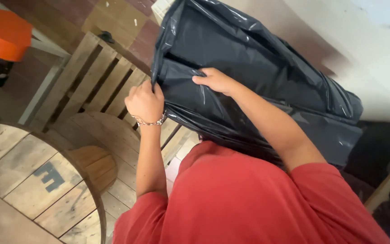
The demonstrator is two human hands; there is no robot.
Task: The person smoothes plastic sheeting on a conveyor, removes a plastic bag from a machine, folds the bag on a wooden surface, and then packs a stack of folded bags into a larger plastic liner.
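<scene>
Nearest the camera, a red shirt [249, 203] fills the lower frame, and both bare forearms reach up and away from it. The left hand [145, 103], a bracelet [150, 122] at its wrist, is closed in a fist, gripping the near edge of a big black plastic bag [258, 68]. The right hand [215, 80] lies further in, fingers curled and pinching a fold of the film. The bag looks already drawn over a bulky boxy shape; judging by the bunched plastic near the hands, this end is not yet pulled smooth. Beyond, left, lie a round wooden spool top [37, 180] and a slatted pallet [91, 77].
</scene>
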